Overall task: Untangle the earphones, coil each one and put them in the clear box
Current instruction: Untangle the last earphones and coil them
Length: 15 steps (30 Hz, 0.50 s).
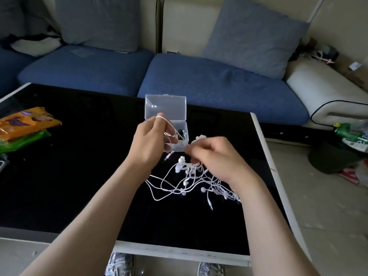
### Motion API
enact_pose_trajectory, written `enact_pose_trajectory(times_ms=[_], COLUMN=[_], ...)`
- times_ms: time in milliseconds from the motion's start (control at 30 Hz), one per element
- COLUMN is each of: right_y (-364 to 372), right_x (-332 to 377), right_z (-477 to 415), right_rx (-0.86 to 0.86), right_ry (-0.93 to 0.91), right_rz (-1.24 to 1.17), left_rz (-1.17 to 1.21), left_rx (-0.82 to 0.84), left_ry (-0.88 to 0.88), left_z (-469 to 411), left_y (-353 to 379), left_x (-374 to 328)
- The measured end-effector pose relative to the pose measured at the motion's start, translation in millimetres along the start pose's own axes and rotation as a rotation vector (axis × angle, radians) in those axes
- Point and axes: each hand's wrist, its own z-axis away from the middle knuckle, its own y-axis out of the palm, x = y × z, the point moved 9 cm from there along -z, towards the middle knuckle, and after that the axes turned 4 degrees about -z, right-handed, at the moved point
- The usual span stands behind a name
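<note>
A tangle of white earphones (191,182) lies on the black table (79,176), with several earbuds and a jack plug showing. My left hand (149,142) is raised in front of the clear box (167,108), and white cable is wound round its fingers. My right hand (215,158) is blurred; it hovers over the tangle and pinches a cable between thumb and fingertips. The clear box stands open with its lid upright, and a dark item shows inside it, partly hidden by my left hand.
Orange and green snack packets (25,126) lie at the table's left side. A blue sofa (219,84) with cushions runs behind the table. A dark bin (334,156) with bottles and rubbish stands on the floor to the right. My shoes show under the near edge.
</note>
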Motion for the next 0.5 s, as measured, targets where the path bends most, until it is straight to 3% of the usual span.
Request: enact_pose_trajectory(times_ms=[133, 267, 367, 500], right_y=[7.0, 4.3, 0.1, -4.2], right_x=[-36.1, -73.0, -80.0, -81.4], right_z=[-5.9, -6.5, -5.9, -4.9], right_rx=[0.043, 0.076, 0.083, 0.064], right_ry=[0.077, 0.217, 0.246, 0.269], right_rz=[0.359, 0.576, 0.661, 0.766], left_rz=[0.436, 0.600, 0.428, -0.044], left_rx=[-0.092, -0.193, -0.247, -0.264], left_ry=[-0.249, -0.298, -0.254, -0.172], left_z=[2.7, -4.5, -7.4, -0.2], left_y=[-4.5, -16.4, -28.9, -36.4], left_x=[14.3, 24.4, 22.4, 9.5])
